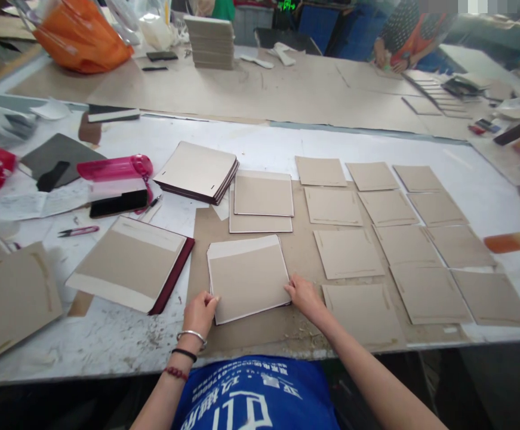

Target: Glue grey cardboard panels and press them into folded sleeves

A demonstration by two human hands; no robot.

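Between my two hands is a board panel (248,278), beige-grey with a pale strip along its far edge and thin dark edges. My left hand (200,313) pinches its near left corner. On the right side, my right hand (303,294) grips its edge near the corner. The panel lies slightly turned over a brown cardboard sheet (201,239). Just beyond it, two similar panels (264,194) overlap. Left of my left hand is a larger stack of panels (128,263) with a dark red edge.
Rows of beige boards (349,254), several with brown glue-like strips, cover the right side. A stack of dark-edged panels (199,170) stands behind. To the left lie a pink bottle (114,168), a black case (119,203) and thread snips (78,231). Another person (405,39) works across the table.
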